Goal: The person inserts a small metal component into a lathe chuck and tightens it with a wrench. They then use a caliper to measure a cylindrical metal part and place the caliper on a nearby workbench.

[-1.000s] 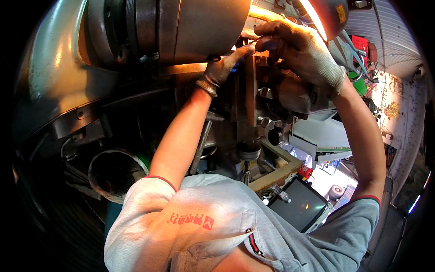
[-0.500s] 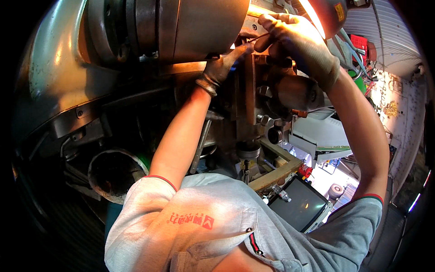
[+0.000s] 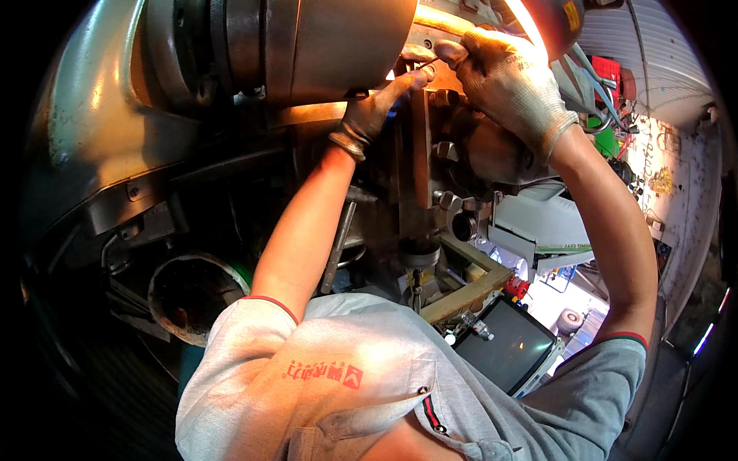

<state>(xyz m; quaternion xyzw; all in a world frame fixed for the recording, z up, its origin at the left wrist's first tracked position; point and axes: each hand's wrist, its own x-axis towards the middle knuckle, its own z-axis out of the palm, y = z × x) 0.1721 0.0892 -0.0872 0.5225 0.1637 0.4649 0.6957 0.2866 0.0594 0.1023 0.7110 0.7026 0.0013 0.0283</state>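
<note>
Pinching a slender rod [image 3: 430, 63] are knit-gloved fingers [image 3: 451, 53] of the right hand [image 3: 509, 84].

Off-white right glove [image 3: 513, 96], red-printed grey shirt [image 3: 254, 346]

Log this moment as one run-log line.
Right hand: gloved, pinching thin dark rod | Left hand: gloved, near rod's tip, contact unclear | Lamp: lit, near right hand | Large metal cylinder: left of rod

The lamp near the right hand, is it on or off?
On: the lamp glows along its edge, lighting the gloved right hand.
</note>
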